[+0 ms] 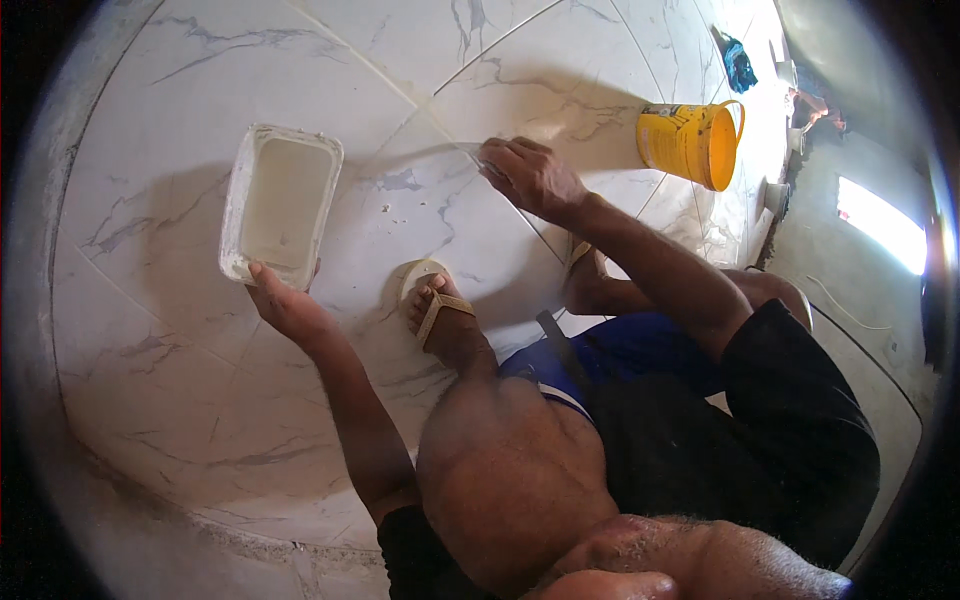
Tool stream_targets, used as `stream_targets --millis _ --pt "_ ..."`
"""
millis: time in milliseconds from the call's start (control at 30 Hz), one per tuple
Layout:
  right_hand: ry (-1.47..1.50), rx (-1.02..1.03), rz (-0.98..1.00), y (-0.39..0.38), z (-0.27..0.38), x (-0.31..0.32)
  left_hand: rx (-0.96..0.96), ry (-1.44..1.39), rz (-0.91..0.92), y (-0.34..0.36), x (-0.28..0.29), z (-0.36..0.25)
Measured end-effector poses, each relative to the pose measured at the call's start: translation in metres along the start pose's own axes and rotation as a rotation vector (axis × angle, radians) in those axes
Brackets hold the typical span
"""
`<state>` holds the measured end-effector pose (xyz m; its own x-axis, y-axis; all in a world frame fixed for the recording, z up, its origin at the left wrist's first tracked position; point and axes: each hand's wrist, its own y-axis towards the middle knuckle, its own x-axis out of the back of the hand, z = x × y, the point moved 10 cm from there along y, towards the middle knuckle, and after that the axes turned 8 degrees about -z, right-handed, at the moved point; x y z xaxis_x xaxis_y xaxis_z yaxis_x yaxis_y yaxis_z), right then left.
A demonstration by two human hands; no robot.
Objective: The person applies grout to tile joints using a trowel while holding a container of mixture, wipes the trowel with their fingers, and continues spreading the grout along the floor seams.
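Observation:
My left hand (284, 303) grips the near corner of a white rectangular plastic tub (231, 205), its thumb over the rim. The tub is tilted so that its inside faces me, and pale paste or residue coats its walls and rim. Farther right, my right hand (532, 178) is closed low over a joint between the marbled white tiles (370, 330). A thin pale edge shows at its fingertips; what it belongs to is mostly hidden by the fingers. A few small white crumbs (400, 207) lie on the tile between the tub and my right hand.
A yellow bucket (672, 138) lies or leans to the right of my right hand, its mouth turned right. Beyond it is a crumpled blue bag (738, 66). My sandalled foot (440, 305) rests on the tiles between my arms. A rough grey edge (150, 490) borders the tiles.

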<state>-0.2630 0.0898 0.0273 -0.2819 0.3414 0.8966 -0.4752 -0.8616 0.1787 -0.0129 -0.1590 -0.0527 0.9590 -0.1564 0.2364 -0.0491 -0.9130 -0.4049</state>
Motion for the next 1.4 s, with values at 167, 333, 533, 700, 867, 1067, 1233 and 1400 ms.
stream_targets --millis 167,333,533,700,867,1067,1233,1400 --pt "0.037 -0.022 -0.079 -0.005 -0.006 0.010 -0.109 0.065 0.065 0.005 -0.008 0.009" --pt "0.000 -0.042 -0.038 -0.010 -0.009 0.007 -0.139 0.124 0.104 -0.010 -0.027 -0.005" --pt "0.290 -0.551 -0.004 -0.006 -0.046 0.012 -0.153 0.108 0.140 -0.012 -0.045 -0.003" --pt "0.595 -0.788 -0.179 0.019 -0.086 0.022 -0.246 0.154 0.147 -0.016 -0.057 -0.007" --pt "0.862 -0.856 -0.178 0.043 -0.100 0.009 -0.133 0.044 0.231 -0.017 -0.058 -0.004" --pt "0.908 -0.835 -0.140 0.101 -0.115 -0.012 -0.112 -0.030 0.158 0.023 -0.043 -0.001" --pt "0.915 -0.842 -0.175 0.169 -0.109 -0.015 -0.136 -0.102 0.128 0.071 -0.038 -0.007" --pt "1.010 -0.851 -0.229 0.190 -0.117 -0.017 -0.102 -0.133 0.126 0.091 -0.053 -0.011"
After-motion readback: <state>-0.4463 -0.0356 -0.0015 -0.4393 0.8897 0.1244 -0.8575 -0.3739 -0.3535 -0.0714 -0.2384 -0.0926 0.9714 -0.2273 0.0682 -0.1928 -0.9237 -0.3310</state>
